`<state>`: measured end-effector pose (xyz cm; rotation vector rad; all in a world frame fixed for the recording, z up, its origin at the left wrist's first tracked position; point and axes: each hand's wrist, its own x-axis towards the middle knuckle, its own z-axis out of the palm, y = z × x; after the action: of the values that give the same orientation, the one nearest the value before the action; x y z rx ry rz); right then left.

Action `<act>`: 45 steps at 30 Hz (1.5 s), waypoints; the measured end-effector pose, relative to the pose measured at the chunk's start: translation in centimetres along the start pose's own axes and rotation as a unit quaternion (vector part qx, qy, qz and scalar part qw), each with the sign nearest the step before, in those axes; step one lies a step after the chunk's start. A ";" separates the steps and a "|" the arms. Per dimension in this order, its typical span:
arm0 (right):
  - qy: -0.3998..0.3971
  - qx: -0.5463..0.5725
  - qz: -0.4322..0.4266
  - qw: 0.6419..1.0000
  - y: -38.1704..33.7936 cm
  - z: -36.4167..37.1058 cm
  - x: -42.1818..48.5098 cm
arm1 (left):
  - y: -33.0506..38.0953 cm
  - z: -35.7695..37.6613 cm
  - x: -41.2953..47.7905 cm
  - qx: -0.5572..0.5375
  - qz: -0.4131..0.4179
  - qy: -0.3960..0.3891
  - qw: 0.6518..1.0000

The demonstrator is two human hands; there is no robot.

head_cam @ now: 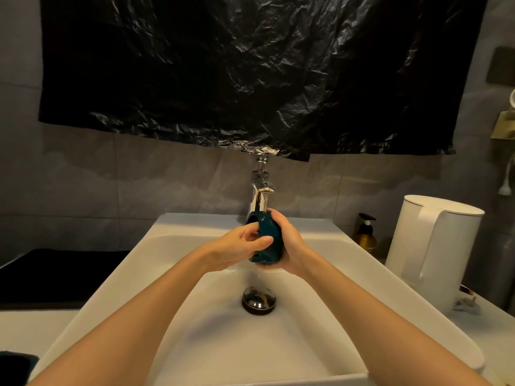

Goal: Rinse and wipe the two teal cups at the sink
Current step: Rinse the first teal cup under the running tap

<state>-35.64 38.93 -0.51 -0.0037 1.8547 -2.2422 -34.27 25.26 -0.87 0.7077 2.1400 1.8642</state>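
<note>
Teal cup (pixel 268 242) clasped between both hands' grip, seemingly under tap (pixel 261 190).

Grey tiled wall (pixel 83 176), black plastic sheet (pixel 250 73)

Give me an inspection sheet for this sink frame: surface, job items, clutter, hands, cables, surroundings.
Surface: white sink, wet, water running from the chrome tap toward the drain plug.
Job's things: one teal cup held tilted under the stream; second cup not identifiable.
Clutter: white kettle and amber pump bottle on the right counter; dark mat on the left.
Hands: left hand and right hand both in a grip on the cup.
Cables: white cord hanging at the right wall.
Surroundings: black plastic sheet over grey tiled wall.
</note>
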 end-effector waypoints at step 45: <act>-0.026 -0.093 -0.130 0.987 0.4 1.0 0.0 | 2.2 0.8 0.5 -0.219 -0.045 0.292 0.930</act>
<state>-35.43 37.89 -0.68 -0.3535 2.1341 -2.1918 -33.83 26.41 1.22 -0.0576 1.8597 2.6072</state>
